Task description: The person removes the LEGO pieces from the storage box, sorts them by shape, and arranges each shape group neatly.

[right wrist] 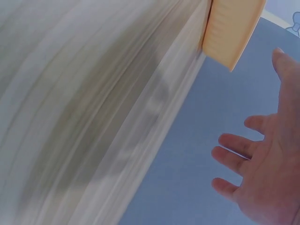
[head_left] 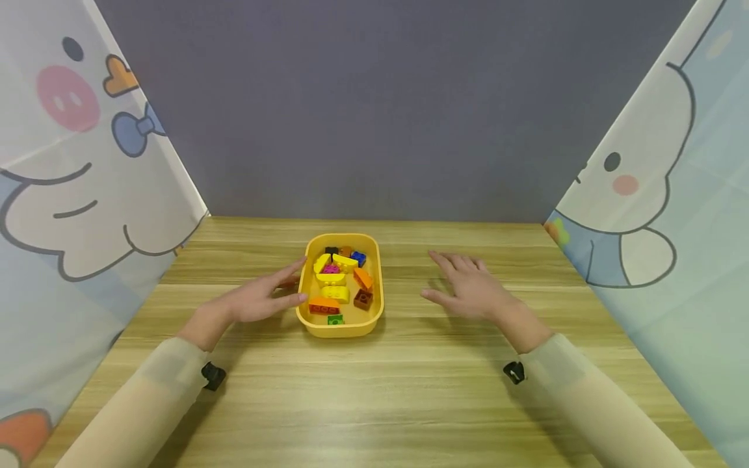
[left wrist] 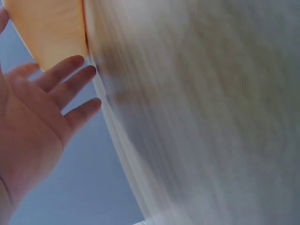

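A yellow plastic basin stands on the table, holding several toy building bricks. Among them are yellow bricks, orange bricks, a brown brick, a green brick, a blue brick and a magenta brick. My left hand is at the basin's left side, fingers extended and fingertips right at its rim. In the left wrist view, those fingers overlap the basin's outer wall. To the basin's right, my right hand hovers apart from it, fingers spread, holding nothing.
The wood-grain table ends at a dark grey back panel. Cartoon-printed cloths flank it on both sides. Each wrist wears a small black device.
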`<action>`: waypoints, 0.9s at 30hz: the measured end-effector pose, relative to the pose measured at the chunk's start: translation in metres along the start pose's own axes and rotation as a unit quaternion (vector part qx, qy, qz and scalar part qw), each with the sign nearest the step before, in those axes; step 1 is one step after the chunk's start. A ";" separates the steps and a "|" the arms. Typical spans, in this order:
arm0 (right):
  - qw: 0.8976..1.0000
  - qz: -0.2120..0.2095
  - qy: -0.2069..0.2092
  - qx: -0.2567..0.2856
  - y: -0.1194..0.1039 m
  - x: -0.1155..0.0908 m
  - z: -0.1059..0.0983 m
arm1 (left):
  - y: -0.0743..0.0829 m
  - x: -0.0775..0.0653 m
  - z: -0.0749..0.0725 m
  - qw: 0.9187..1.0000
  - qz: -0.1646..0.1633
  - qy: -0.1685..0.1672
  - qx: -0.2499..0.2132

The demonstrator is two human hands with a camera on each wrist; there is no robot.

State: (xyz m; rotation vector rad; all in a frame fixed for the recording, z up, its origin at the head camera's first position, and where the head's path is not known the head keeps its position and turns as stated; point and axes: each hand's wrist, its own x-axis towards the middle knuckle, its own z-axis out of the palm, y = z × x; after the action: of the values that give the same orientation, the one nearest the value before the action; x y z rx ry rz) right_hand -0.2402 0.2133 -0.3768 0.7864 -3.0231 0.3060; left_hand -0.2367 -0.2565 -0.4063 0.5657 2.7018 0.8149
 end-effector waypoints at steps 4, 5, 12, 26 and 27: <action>1.000 -0.009 0.006 0.006 -0.008 0.007 0.000 | -0.001 0.002 -0.001 1.000 0.007 -0.010 -0.014; 1.000 -0.010 0.008 0.008 -0.010 0.010 -0.001 | -0.001 0.003 -0.001 1.000 0.005 -0.012 -0.016; 0.998 -0.034 0.015 0.053 -0.029 0.032 0.001 | 0.000 0.002 -0.002 0.999 -0.008 -0.027 -0.035; 0.967 -0.161 -0.019 0.197 -0.088 0.101 0.026 | -0.004 0.002 -0.002 0.998 -0.007 -0.036 -0.044; 0.964 -0.167 -0.026 0.207 -0.093 0.106 0.028 | -0.004 0.002 -0.002 0.998 -0.006 -0.037 -0.046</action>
State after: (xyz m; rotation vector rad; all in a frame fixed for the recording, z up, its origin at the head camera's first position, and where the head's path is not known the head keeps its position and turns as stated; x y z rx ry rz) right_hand -0.2867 0.0777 -0.3816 1.3241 -2.8277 0.9357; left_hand -0.2401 -0.2594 -0.4073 0.5466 2.5831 0.8923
